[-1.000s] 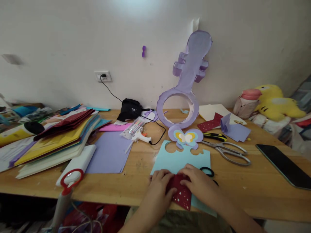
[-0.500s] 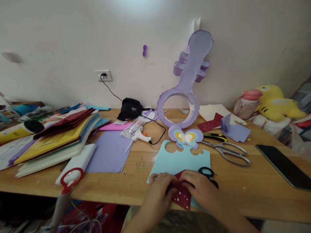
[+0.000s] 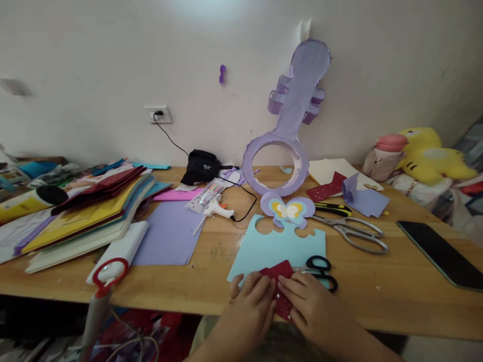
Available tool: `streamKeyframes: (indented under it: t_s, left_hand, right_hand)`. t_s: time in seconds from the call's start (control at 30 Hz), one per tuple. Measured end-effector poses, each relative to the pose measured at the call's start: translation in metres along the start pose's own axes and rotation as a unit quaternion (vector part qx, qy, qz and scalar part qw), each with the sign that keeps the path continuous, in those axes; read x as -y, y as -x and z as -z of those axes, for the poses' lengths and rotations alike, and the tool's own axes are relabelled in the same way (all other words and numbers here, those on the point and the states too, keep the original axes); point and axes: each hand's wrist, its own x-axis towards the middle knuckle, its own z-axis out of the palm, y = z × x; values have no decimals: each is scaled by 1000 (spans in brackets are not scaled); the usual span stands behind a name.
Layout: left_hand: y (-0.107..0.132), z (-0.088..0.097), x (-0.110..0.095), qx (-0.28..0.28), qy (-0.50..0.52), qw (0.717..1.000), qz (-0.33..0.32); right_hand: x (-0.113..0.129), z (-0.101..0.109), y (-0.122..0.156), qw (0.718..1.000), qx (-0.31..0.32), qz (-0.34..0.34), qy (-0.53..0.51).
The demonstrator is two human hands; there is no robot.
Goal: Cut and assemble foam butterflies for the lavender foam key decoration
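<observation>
A folded dark red paper (image 3: 281,271) with white stars lies near the table's front edge, between my two hands. My left hand (image 3: 251,301) presses its fingers onto the paper's left side, and my right hand (image 3: 309,301) presses on its right side. Fingers of both hands cover part of the fold. Under them is a light blue sheet (image 3: 287,244) with scalloped cutouts along its top. Small black-handled scissors (image 3: 321,266) lie just beyond my right hand, blades partly hidden. A layered paper butterfly (image 3: 287,209) rests past the blue sheet.
Large metal scissors (image 3: 352,233), a yellow-black cutter (image 3: 332,208) and a phone (image 3: 441,254) lie to the right. A white glue gun (image 3: 219,208) with its cable is left of centre. A purple guitar-like cutout (image 3: 275,136) leans on the wall. Paper stacks (image 3: 90,208) fill the left.
Both hands have shifted slightly on the red paper, whose top edge now stands out more above the fingers. More of the small scissors shows. The whole view has moved a little.
</observation>
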Motion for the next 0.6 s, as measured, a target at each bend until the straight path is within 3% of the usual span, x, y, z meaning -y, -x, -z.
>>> streamKeyframes:
  t_s: [0.13, 0.27, 0.33, 0.47, 0.6]
  left_hand:
    - [6, -3, 0, 37, -26, 997, -69]
    - [13, -1, 8, 49, -31, 997, -60]
    - [19, -1, 14, 28, -41, 998, -46]
    - [33, -6, 22, -68, -54, 996, -30]
    - [37, -13, 27, -117, -18, 992, 50]
  right_hand:
    - [20, -7, 4, 999, -10, -16, 47]
    - [29, -19, 5, 991, -20, 4, 131]
    - [27, -21, 4, 990, -1, 5, 140]
    - [20, -15, -2, 996, 21, -10, 87]
    - [20, -6, -9, 996, 23, -27, 79]
